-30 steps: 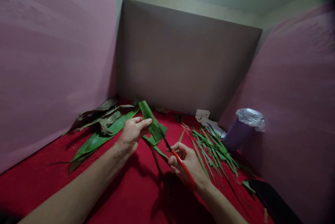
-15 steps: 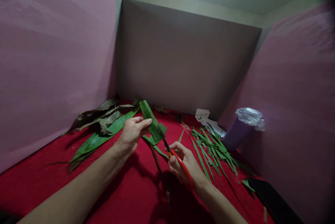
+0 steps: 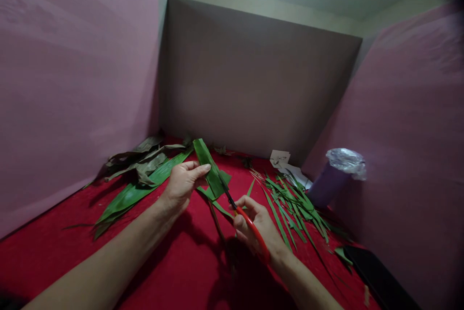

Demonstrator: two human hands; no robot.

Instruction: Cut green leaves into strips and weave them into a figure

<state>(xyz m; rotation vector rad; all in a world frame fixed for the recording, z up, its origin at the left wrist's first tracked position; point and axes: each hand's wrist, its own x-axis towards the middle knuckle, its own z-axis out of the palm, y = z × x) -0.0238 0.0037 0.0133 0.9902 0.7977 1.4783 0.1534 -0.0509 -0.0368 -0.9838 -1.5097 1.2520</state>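
Observation:
Between thumb and fingers, my left hand point(image 3: 184, 180) pinches a broad piece of green leaf point(image 3: 208, 165), held tilted above the red cloth. My right hand point(image 3: 255, 225) is closed round the red handles of a pair of scissors point(image 3: 256, 236). Their dark blades lie along the right edge of the leaf piece, near its lower end; whether they are fully closed I cannot tell. Below the leaf, loose green strips and a thin brown stalk point(image 3: 217, 223) lie on the cloth, partly in the shadow of my hands.
Large green leaves point(image 3: 136, 194) and withered grey-green leaves point(image 3: 148, 160) lie at left. Several narrow leaf strips point(image 3: 293, 206) are heaped at right, before white papers point(image 3: 290, 170) and a purple cup point(image 3: 326, 184) topped with clear plastic. A black flat object point(image 3: 377, 276) lies front right. Pink walls flank the red cloth point(image 3: 174, 271).
Almost nothing differs. The red scissor handles have shifted very slightly in my right hand, while my left hand keeps the leaf piece in the same place.

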